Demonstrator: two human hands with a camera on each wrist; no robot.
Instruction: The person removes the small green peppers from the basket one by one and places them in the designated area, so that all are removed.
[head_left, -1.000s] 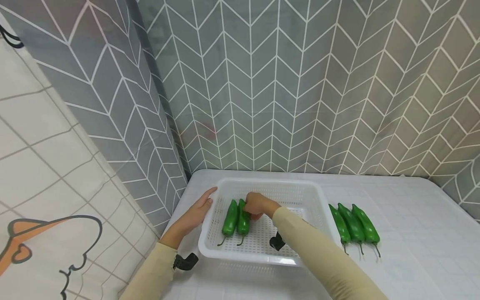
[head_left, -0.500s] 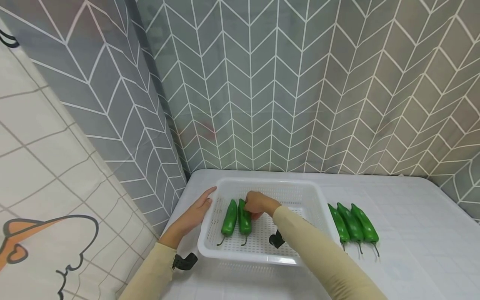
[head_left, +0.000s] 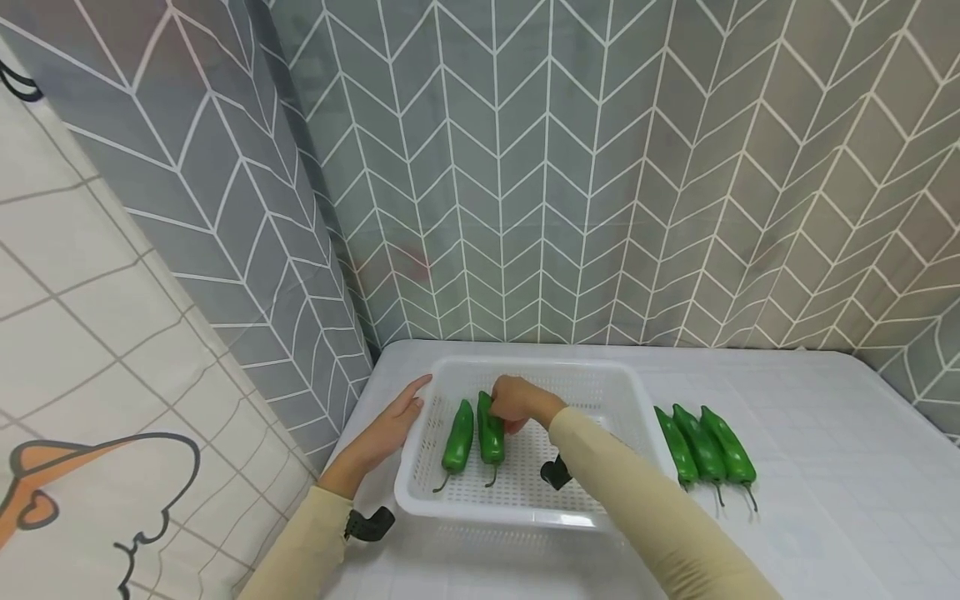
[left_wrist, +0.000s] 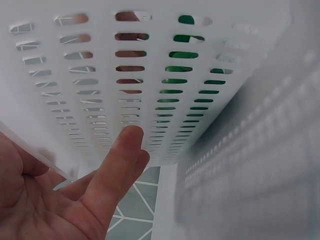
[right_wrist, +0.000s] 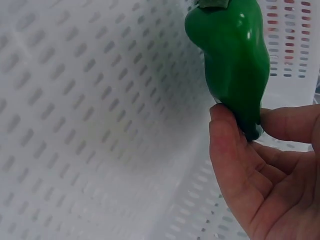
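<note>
In the head view, a white perforated plastic basket stands on the table. Straight fingers of my left hand rest against its left side; in the left wrist view, fingertips lie along the outer wall below the rim. Inside the basket, my right hand pinches a green chili pepper near its narrow tip, between thumb and fingers in the right wrist view, the stem end pointing away from the hand. A second green chili pepper lies to its left, along the basket's left side.
Right of the basket, three more green chili peppers lie side by side on the white-covered table, stems towards me. A grey chevron-patterned curtain hangs behind the table. At the left hangs a white checked cloth.
The pinched pepper has shifted slightly right and away from me, widening the gap to the other pepper in the basket. My left hand stays at the basket's side.
</note>
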